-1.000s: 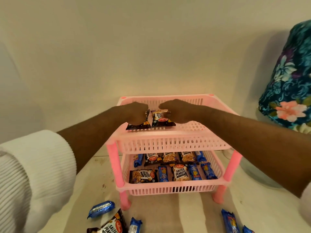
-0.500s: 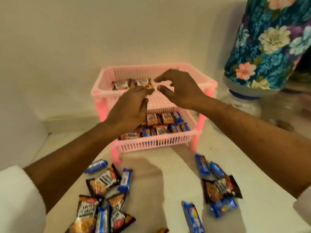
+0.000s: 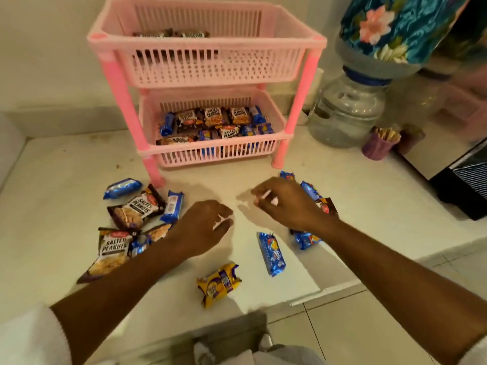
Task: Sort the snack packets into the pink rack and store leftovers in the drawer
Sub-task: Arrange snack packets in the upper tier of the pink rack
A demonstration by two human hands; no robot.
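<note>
The pink two-tier rack (image 3: 210, 67) stands at the back of the white counter. Two dark peanut packets (image 3: 171, 34) lie in its top basket, and several peanut and blue biscuit packets (image 3: 218, 125) fill the lower one. My left hand (image 3: 203, 227) hovers over the counter with loosely curled fingers and holds nothing, beside a heap of salted peanut packets (image 3: 137, 206) and blue packets (image 3: 172, 206). My right hand (image 3: 284, 204) is likewise empty, above a blue-and-dark heap (image 3: 311, 192). A blue packet (image 3: 271, 252) and a yellow packet (image 3: 218, 283) lie nearer me.
A water jar (image 3: 347, 109) under a floral cover (image 3: 400, 25) stands right of the rack. A purple cup of sticks (image 3: 379, 143) and a black appliance (image 3: 466, 180) sit further right. The counter's front edge (image 3: 329, 291) is close to me.
Both hands left two peanut packets in the top basket and drew back down to the counter, empty. The camera tilted downward, bringing the loose packets into view.
</note>
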